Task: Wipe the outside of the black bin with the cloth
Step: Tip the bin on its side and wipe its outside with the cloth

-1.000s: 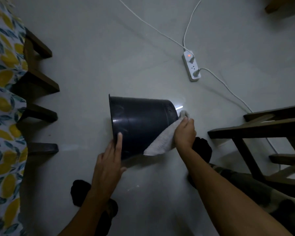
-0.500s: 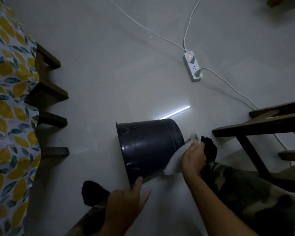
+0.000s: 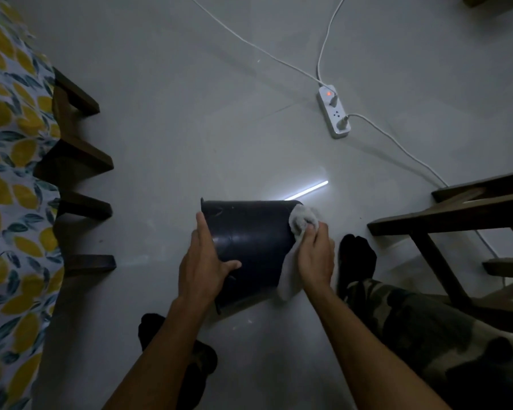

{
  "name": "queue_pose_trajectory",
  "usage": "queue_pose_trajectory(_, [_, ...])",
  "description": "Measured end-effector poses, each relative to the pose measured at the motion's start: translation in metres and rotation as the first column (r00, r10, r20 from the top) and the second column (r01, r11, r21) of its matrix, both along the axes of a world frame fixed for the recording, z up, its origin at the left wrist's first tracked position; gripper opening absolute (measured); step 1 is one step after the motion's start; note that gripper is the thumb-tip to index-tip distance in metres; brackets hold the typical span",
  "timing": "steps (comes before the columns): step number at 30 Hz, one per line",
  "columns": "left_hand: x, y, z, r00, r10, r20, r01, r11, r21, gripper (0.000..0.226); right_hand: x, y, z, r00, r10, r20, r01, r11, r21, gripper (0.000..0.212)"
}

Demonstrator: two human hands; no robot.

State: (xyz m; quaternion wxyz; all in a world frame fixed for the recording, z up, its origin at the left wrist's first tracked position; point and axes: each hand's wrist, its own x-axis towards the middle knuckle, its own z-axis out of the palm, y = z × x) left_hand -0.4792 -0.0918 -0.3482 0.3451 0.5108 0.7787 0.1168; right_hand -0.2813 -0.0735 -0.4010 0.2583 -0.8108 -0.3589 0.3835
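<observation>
The black bin (image 3: 252, 235) lies on its side on the pale floor, its open rim to the left and its base to the right. My left hand (image 3: 203, 261) grips the bin's wall near the rim, thumb across the near side. My right hand (image 3: 316, 255) presses a white cloth (image 3: 301, 223) against the bin's base end. Part of the cloth hangs down below that hand to the floor.
A white power strip (image 3: 335, 113) with plugged cables lies on the floor at the upper right. Dark wooden furniture (image 3: 456, 214) stands at the right. A lemon-print cloth (image 3: 12, 184) over wooden legs fills the left edge. My black-socked feet (image 3: 357, 255) flank the bin.
My left hand has moved up from below the bin and taken hold of its wall near the rim. The cloth has bunched higher on the base end.
</observation>
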Motion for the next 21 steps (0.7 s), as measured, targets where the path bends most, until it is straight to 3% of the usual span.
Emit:
queue_pose_trajectory(6, [-0.011,-0.010,-0.011,0.991,-0.036,-0.125,0.053,0.990,0.132,0.131,-0.003,0.015,-0.015,0.995,-0.012,-0.098,0.012,1.000,-0.005,0.030])
queue_pose_trajectory(9, [-0.008,-0.033,-0.018,0.990,-0.027,-0.139,0.042,0.994,0.102,0.101,-0.003,0.007,-0.022,0.995,-0.023,-0.101,0.019,0.999,-0.044,0.029])
queue_pose_trajectory(12, [0.004,-0.064,-0.015,0.923,-0.073,-0.378,0.114,0.990,0.085,0.054,0.002,-0.011,-0.017,1.000,-0.028,0.009,0.029,0.998,-0.050,0.030])
queue_pose_trajectory(13, [0.008,-0.071,-0.013,0.892,-0.071,-0.447,0.125,0.988,0.094,0.047,0.004,-0.018,-0.011,0.996,-0.035,0.078,0.038,0.999,-0.033,0.031])
queue_pose_trajectory(15, [0.010,-0.073,-0.009,0.874,0.042,-0.485,0.031,0.989,0.142,0.052,0.006,-0.030,0.005,0.986,-0.054,0.159,0.050,0.998,0.028,0.031])
queue_pose_trajectory(18, [0.000,-0.050,-0.003,0.934,0.245,-0.260,-0.212,0.966,0.147,0.085,0.005,-0.049,0.029,0.988,0.025,0.155,-0.044,0.992,0.116,0.024])
queue_pose_trajectory(19, [-0.005,-0.038,-0.002,0.957,0.232,-0.172,-0.213,0.969,0.124,0.098,0.003,-0.055,0.033,0.987,0.071,0.143,-0.093,0.984,0.152,0.020])
queue_pose_trajectory(21, [-0.010,-0.016,-0.002,0.989,0.018,-0.147,-0.016,1.000,0.014,0.127,-0.004,-0.065,0.035,0.972,0.187,0.142,-0.213,0.955,0.206,0.017])
